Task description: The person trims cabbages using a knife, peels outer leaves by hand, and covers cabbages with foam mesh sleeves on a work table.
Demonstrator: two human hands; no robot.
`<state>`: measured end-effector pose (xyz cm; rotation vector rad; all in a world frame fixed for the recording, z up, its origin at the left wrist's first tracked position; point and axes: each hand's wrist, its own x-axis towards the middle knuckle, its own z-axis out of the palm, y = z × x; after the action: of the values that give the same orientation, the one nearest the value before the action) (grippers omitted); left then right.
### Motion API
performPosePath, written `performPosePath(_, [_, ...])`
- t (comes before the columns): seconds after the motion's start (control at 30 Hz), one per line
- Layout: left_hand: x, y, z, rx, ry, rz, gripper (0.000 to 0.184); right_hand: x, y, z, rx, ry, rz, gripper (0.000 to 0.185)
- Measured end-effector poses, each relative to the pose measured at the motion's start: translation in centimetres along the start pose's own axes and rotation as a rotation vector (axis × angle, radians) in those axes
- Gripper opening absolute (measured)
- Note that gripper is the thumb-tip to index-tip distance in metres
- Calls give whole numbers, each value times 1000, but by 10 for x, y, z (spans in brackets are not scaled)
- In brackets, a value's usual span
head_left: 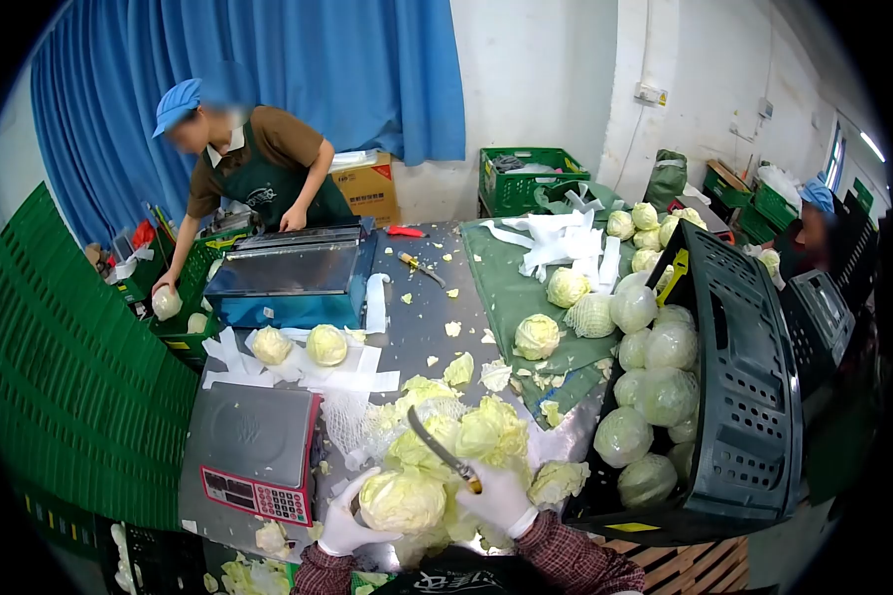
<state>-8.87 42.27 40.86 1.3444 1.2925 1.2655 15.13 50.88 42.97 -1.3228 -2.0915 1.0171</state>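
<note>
My left hand (347,521), in a white glove, is wrapped round the side of a pale cabbage (403,501) at the table's front edge. In my gloved right hand (501,499) is a knife (439,448) with a curved blade, held by its handle, the blade pointing up and left over loose leaves. A heap of trimmed cabbage leaves (491,428) lies just behind the cabbage. White foam netting (345,421) is partly under the heap. Another cabbage (558,482) sits to the right of my right hand.
A scale (258,451) stands at left, with two cabbages (325,345) behind it. At right, a tipped dark crate (739,397) holds several wrapped cabbages. Another knife (422,268) lies farther back. Across the table, a co-worker (268,169) beside a wrapping machine (288,273) holds a cabbage.
</note>
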Motion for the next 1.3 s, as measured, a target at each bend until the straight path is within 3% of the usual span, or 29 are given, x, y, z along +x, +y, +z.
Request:
performPosePath(0.1, [-7,-6,-5,-117,-69,-50,105,13,27,-7,21,-5,-70,37])
performPosePath(0.17, [-8,-25,-5,-607,-89,-135,113,25,47,-11,161,69,-65,36])
performPosePath(0.23, [-11,-30,-3,-720,-117,-200,113,40,70,-14,-353,171,-61,36])
performPosePath(0.27, [-13,-31,-2,-838,-152,-269,114,38,51,-32,-531,-28,78,39])
performPosePath(0.3, [-13,-33,-4,-839,-145,-264,114,32,40,-34,-534,-31,71,39])
performPosePath(0.37, [-14,-36,-4,-825,-210,-247,109,22,21,-33,-144,98,-152,46])
performPosePath(0.4, [-15,-33,-3,-829,-204,-254,109,17,11,-35,38,-77,-199,62])
performPosePath(0.47, [-11,-25,-1,-730,-198,-305,104,9,-22,-29,197,-291,-324,72])
performPosePath(0.57, [-13,-27,-5,-651,-149,-361,107,8,-41,-24,87,-412,-365,77])
performPosePath(0.7, [-7,-20,-15,-590,-210,-306,100,9,-30,-14,49,-440,-334,67])
performPosePath(0.77, [-4,-15,-17,-352,-265,-185,91,3,-25,-11,70,-404,-346,66])
performPosePath(0.93, [3,2,-18,-129,-277,-131,86,-6,-23,-18,73,-382,-306,62])
performPosePath(1.0, [4,8,-17,6,-311,-92,87,-6,-17,-17,134,-337,-387,50])
performPosePath(1.03, [4,8,-17,16,-322,-80,87,-2,-10,-16,135,-334,-381,50])
performPosePath(1.1, [5,9,-16,24,-342,-72,87,10,8,-12,374,-656,-277,38])
performPosePath(1.13, [7,10,-14,13,-382,-42,86,9,11,-7,555,-703,-170,32])
performPosePath(1.17, [10,10,-13,1,-422,-9,84,8,11,-6,556,-696,-165,32])
performPosePath(1.23, [10,6,-12,-32,-411,-16,86,6,9,-5,685,-741,184,28])
performPosePath(1.27, [10,3,-12,-60,-392,-23,88,4,8,-3,686,-739,183,28])
performPosePath(1.3, [8,-4,-11,-56,-392,-22,88,2,7,1,746,-577,134,26])
